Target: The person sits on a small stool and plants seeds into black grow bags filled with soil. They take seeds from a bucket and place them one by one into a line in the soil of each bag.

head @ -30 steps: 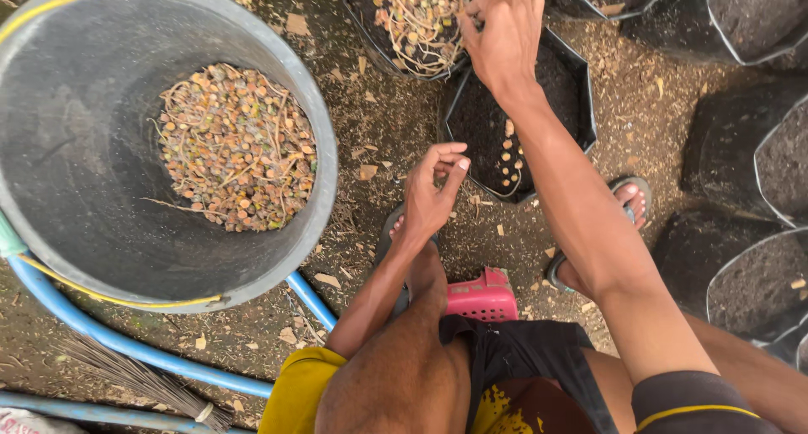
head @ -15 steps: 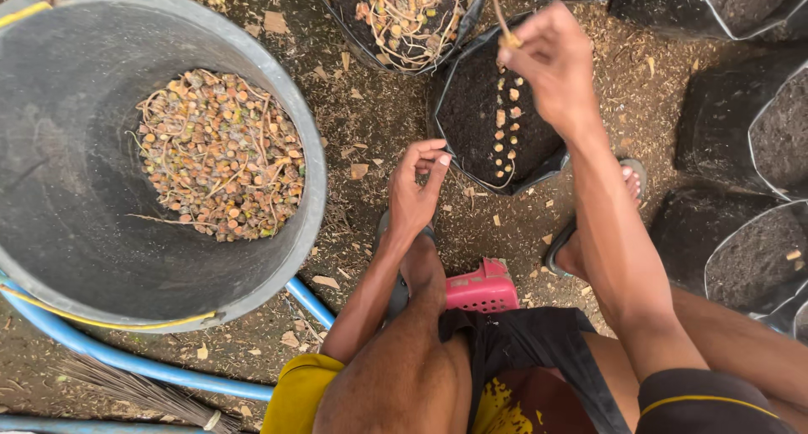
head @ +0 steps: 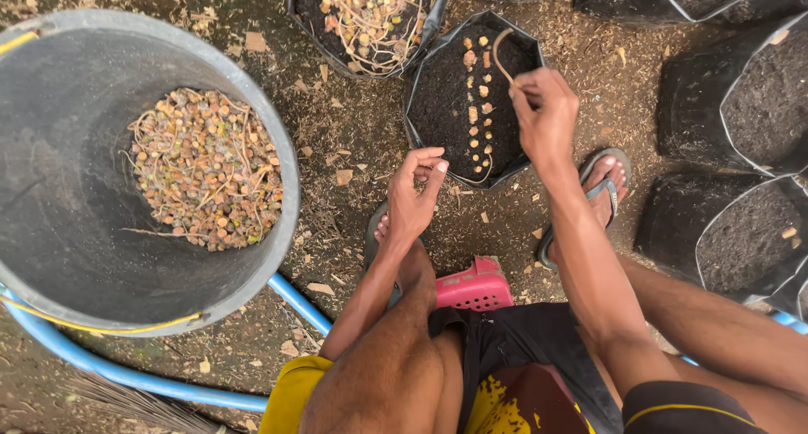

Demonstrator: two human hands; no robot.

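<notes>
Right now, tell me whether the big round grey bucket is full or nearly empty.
Nearly empty: the big round grey bucket holds only a shallow heap of small brownish seeds on its bottom, with bare grey wall showing all around.

The bucket [head: 50,215] was grey, its seeds [head: 206,169] tan and reddish. The grow bags [head: 471,97] were black (dark soil inside), the stool [head: 473,287] pink, the hose [head: 126,375] blue, and the shorts [head: 513,350] black over yellow.
</notes>
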